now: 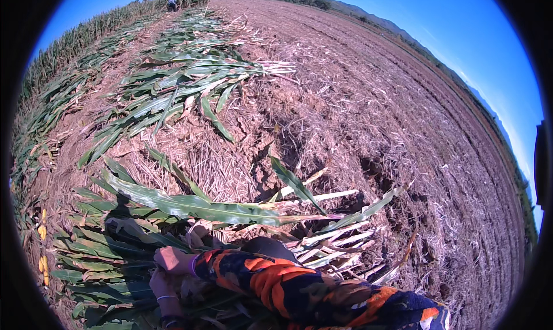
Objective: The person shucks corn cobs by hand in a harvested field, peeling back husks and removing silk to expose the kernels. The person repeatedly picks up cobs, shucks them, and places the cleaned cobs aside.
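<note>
Both of my hands meet low in the picture, left of the middle, over a heap of cut corn stalks with green leaves (99, 252). My right hand (173, 259), on the dark and orange sleeve, lies just above my left hand (162, 284), which has a light bracelet at the wrist. The fingers are curled close together; what is between them is too small and shaded to tell. Pale cut stalk ends (341, 248) point right, beyond the sleeve. One long green leaf (190, 207) lies across the heap above my hands.
Another bundle of cut corn stalks (185, 84) lies further up on dry, cracked soil. Yellow corn ears (43, 267) lie at the left edge. Standing corn (77, 40) lines the upper left, with a person (172, 3) far off near it. Straw-strewn field (389, 114) stretches right.
</note>
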Available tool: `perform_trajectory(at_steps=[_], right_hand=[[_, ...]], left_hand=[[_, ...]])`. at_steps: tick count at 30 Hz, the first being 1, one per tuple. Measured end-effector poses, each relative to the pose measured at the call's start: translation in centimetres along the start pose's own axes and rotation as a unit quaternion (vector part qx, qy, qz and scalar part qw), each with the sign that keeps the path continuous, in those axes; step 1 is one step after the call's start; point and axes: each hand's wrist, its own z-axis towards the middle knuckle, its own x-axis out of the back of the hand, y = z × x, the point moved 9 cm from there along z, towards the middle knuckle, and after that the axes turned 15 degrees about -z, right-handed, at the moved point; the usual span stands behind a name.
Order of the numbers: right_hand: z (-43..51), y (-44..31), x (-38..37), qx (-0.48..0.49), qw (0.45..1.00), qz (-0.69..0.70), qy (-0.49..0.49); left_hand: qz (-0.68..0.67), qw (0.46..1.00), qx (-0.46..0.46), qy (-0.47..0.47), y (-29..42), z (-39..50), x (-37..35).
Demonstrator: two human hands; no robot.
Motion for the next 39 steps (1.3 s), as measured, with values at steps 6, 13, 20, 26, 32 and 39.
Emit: perform_trajectory(at_steps=[6,13,20,26,32,39], right_hand=[[-0.6,1.8,-0.9,-0.051,0.998,0.033,0.004],[-1.3,2.4,-0.2,-0.088,0.995,0.009,-0.036],[-1.3,1.3,0.7,-0.079,0.990,-0.118,-0.026],[-2.4,4.6,3.5,-0.258,0.965,-0.012,0.051],[-7.6,8.3,2.2,-0.529,0.833,0.163,0.019],[-13.4,8.2,3.0,-0.565,0.742,0.343,0.113]], left_hand=[[-0.012,0.999,0.016,-0.030,0.2,0.0,-2.1],[0.063,0.996,-0.008,-0.064,1.1,-1.3,-4.4],[0.324,0.923,-0.152,-0.142,2.9,-2.8,-6.6],[0.571,0.727,-0.333,-0.183,4.0,-3.7,-8.5],[0.382,0.879,-0.190,-0.214,1.9,-1.6,-8.4],[0.702,0.568,-0.314,-0.294,1.7,-10.1,-15.3]])
